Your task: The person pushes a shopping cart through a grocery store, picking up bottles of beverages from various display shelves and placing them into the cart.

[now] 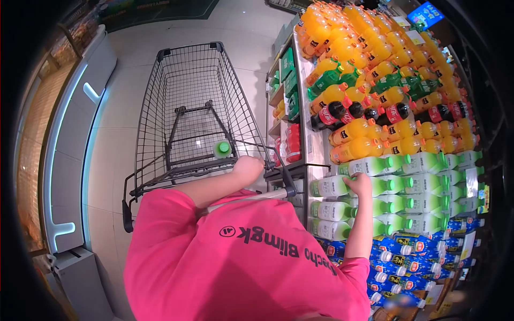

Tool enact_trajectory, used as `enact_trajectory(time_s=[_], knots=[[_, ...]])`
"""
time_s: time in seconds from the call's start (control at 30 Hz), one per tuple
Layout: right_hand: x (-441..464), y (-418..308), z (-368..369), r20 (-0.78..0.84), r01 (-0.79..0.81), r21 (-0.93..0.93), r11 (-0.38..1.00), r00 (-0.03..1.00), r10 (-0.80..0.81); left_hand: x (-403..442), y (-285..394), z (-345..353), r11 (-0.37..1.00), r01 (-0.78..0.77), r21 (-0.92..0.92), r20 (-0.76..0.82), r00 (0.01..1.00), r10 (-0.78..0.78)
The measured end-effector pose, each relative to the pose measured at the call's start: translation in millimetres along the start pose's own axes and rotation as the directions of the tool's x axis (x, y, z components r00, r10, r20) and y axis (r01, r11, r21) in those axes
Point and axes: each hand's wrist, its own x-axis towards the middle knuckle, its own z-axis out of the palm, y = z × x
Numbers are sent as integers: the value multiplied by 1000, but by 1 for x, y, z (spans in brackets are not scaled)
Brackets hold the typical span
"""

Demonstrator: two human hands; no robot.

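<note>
While the left hand (pixel 249 168) curls beside the cart (pixel 190 46), its grip unclear to me | right hand (pixel 361 184) grasps a stacked bottle (pixel 328 187) | carted bottle (pixel 222 149) shows green cap

The left arm (pixel 210 189) comes bare out of its sleeve (pixel 160 214) and slants forward and inward, across the front of the torso (pixel 246 262). Its hand (pixel 249 168) is rounded, the fingers seeming curled in, though their tips are hidden. The right arm (pixel 360 230) reaches out almost straight ahead on its own side, well apart from the left, wrist close to straight. The right hand (pixel 361 184) has its thumb (pixel 348 183) extended inward; its other fingertips cannot be made out.
</note>
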Motion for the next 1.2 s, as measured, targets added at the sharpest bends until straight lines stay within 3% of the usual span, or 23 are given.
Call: enact_trajectory(time_s=[0.17, 0.2, 0.3, 0.4, 0.53, 0.63, 0.7, 0.77, 0.8, 0.9, 1.03, 1.1, 1.17, 1.2], knots=[[-18, -54, -88, -96, -60, -50, 997, 994, 55, 1, -3, 12, 998, -7, -67, -121, 993, -2], [-19, -55, -99, -203, -2, -48, 999, 979, -8, 1, -2, 13, 998, -4, -60, -137, 991, -4], [-35, -94, -151, -327, 95, 14, 995, 941, -85, 0, 1, 7, 999, -19, 44, -146, 989, 25], [-42, -130, -183, -440, 295, 119, 948, 872, -216, 0, 0, 13, 993, -49, 104, -173, 983, 66], [-34, -184, -197, -520, 576, 325, 750, 771, -367, -1, -4, 15, 993, -117, 16, -234, 965, 118], [-24, -229, -192, -459, 652, 383, 655, 749, -477, 5, -3, 27, 995, -100, -2, -222, 970, 97], [-15, -265, -176, -463, 737, 394, 549, 675, -575, 10, -5, 40, 988, -144, -56, -230, 965, 127], [-13, -309, -156, -446, 848, 258, 462, 529, -722, 14, -4, 46, 986, -150, -68, -219, 967, 132], [-10, -332, -142, -409, 871, 241, 429, 492, -769, 4, 0, 24, 991, -121, 57, -171, 977, 129], [6, -391, -83, -288, 916, 226, 333, 389, -875, 9, 1, 35, 994, -100, 40, -272, 956, 107], [15, -456, -3, -103, 963, 78, 257, 264, -959, 13, -2, 29, 978, -207, -29, -145, 969, 201], [18, -476, 41, -8, 978, 35, 207, 207, -978, 14, -3, 26, 972, -220, -83, -160, 966, 205], [23, -491, 84, 94, 989, -3, 145, 145, -985, 13, 4, 42, 985, -143, 100, -321, 932, 168], [25, -495, 102, 165, 989, -24, 143, 145, -976, 11, 3, 42, 985, -146, 94, -326, 930, 169]])
